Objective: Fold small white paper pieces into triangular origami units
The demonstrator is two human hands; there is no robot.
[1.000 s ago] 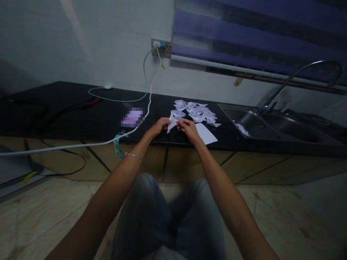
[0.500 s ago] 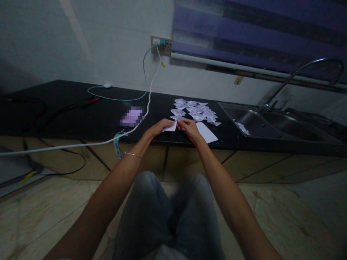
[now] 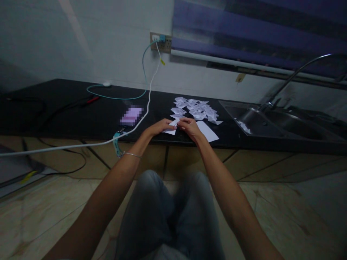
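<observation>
Between my two hands is a small folded piece of white paper (image 3: pixel 170 132), held close to the counter's front edge. My left hand (image 3: pixel 162 126) grips its left side, thumb lying across the top. The fingertips of my right hand (image 3: pixel 187 126) pinch its right corner. Just beyond my hands lie several folded white paper pieces (image 3: pixel 196 109), pointed and grouped in rows. A flat white sheet of paper (image 3: pixel 208 131) rests to the right, partly covered by my right hand and wrist.
A black counter (image 3: pixel 73 115) runs along the wall. To the right is a steel sink (image 3: pixel 252 121) with a curved faucet (image 3: pixel 295 74). A white cable (image 3: pixel 150 103) crosses the counter left of my hands, passing a blurred purple item (image 3: pixel 132 115) with a teal strap (image 3: pixel 116 145).
The paper in my hands has turned from an upright pointed shape to lying flatter, with a folded strip now showing on top. Both hands stay in nearly the same spot.
</observation>
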